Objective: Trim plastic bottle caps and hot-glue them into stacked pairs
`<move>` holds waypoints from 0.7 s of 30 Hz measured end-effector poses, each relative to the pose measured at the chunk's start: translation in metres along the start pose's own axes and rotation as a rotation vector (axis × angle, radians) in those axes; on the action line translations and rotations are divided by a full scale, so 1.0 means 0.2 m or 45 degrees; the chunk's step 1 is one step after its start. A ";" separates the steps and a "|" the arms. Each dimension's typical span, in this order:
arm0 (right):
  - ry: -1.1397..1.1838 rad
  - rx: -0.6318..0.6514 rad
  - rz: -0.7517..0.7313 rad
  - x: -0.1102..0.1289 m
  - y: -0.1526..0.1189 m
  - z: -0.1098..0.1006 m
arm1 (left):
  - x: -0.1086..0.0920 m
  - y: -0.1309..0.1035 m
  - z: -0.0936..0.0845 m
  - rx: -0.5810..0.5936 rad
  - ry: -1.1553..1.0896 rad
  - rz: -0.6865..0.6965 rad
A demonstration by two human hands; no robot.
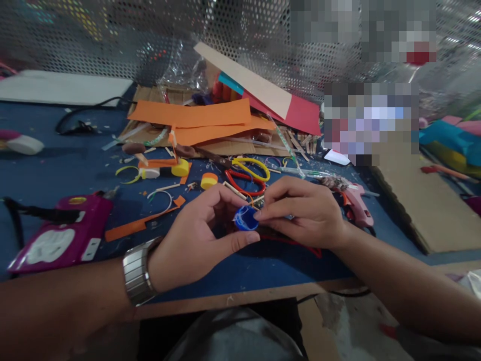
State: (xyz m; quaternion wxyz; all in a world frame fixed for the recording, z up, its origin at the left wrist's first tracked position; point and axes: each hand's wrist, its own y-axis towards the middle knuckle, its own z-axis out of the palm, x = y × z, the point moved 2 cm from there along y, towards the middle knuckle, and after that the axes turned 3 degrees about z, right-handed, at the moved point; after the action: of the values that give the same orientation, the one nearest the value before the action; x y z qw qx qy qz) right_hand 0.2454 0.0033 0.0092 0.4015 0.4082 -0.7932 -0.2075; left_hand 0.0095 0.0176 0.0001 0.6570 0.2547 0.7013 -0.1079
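Note:
Over the front of the blue table, my left hand (197, 235) holds a small blue bottle cap (243, 224) between thumb and fingers, its hollow side tilted towards me. Pale strands, like dried glue, cling to the cap's rim. My right hand (306, 213) has its thumb and fingertips pinched together at the cap's right edge. Just beyond my hands lie scissors (248, 161) with yellow and red handles. A yellow and orange cap (209, 181) sits close to my left fingers. To the right of my right hand lies a pink glue gun (356, 203).
Orange paper strips (191, 113) and cardboard scraps pile up at the back. On the left is a purple device (67, 233) with a black cable. A cardboard sheet (424, 200) lies on the right. Behind the table stands a perforated metal screen (124, 45).

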 end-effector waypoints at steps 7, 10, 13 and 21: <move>-0.022 0.023 -0.012 0.03 0.02 -0.01 | 0.00 0.00 0.00 0.119 -0.155 -0.021; -0.037 0.009 -0.031 0.04 0.02 -0.01 | 0.00 0.00 0.00 0.106 -0.171 -0.025; -0.059 0.002 -0.042 0.05 0.01 -0.02 | 0.00 0.01 0.00 0.067 -0.195 -0.014; -0.126 -0.016 -0.039 0.05 0.01 -0.03 | -0.01 0.00 0.00 0.043 -0.192 -0.010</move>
State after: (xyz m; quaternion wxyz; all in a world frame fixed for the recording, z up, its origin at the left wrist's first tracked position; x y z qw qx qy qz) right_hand 0.2453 -0.0044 0.0180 0.3612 0.4071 -0.8043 -0.2387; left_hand 0.0093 0.0162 0.0018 0.7031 0.2541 0.6490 -0.1412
